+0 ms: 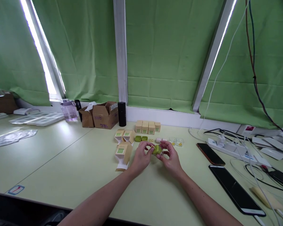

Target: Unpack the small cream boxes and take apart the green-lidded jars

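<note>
Above the table, a small rounded green piece point(157, 149) sits between my hands. My left hand point(142, 156) pinches its left side, where a thin yellowish bit shows near the fingertips. From the other side, the fingers of my right hand point(171, 159) close on the same piece; a clear part seems to show beneath it. Just behind lie two small green open cases point(141, 138), tiny yellow pieces point(151, 140), pale pink pieces point(161, 140) and clear round covers point(176, 142) with yellow centres. An opened kraft box point(123, 151) with a green label lies left of my left hand.
Two more opened kraft boxes point(124, 135) and several closed small boxes point(148, 126) stand farther back. A cardboard carton point(105, 115) and black cylinder point(122, 114) are by the wall. At right are two phones point(235, 188), a power strip point(238, 152) and tangled cables.
</note>
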A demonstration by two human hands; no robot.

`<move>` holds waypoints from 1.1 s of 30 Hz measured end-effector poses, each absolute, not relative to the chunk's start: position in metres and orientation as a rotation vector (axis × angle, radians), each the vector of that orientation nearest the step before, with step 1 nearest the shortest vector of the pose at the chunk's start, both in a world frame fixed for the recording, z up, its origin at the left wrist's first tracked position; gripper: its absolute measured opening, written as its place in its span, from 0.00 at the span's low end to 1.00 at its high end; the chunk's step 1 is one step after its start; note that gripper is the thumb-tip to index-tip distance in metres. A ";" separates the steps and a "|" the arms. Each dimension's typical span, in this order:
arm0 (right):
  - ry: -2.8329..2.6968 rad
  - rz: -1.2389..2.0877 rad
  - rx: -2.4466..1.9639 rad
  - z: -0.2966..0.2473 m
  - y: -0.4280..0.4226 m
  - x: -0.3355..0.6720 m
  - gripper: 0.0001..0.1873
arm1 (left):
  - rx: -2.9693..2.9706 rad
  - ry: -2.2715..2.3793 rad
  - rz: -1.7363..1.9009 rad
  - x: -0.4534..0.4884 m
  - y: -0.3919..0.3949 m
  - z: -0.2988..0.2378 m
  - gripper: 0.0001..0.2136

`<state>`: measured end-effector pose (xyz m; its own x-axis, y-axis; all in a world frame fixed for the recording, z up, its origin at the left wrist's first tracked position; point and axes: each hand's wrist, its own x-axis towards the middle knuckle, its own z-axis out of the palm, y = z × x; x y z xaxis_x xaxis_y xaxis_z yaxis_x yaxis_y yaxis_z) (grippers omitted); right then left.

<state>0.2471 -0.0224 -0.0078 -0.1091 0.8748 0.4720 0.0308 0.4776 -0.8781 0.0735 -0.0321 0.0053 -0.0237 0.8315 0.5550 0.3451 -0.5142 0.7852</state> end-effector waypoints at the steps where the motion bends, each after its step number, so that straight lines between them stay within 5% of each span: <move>1: -1.515 0.872 -0.830 -0.008 -0.022 0.247 0.30 | 1.843 1.236 1.548 0.074 -0.032 0.005 0.04; 33: -1.538 0.875 -0.853 -0.009 -0.019 0.246 0.28 | 1.781 1.230 1.410 0.075 -0.033 0.001 0.06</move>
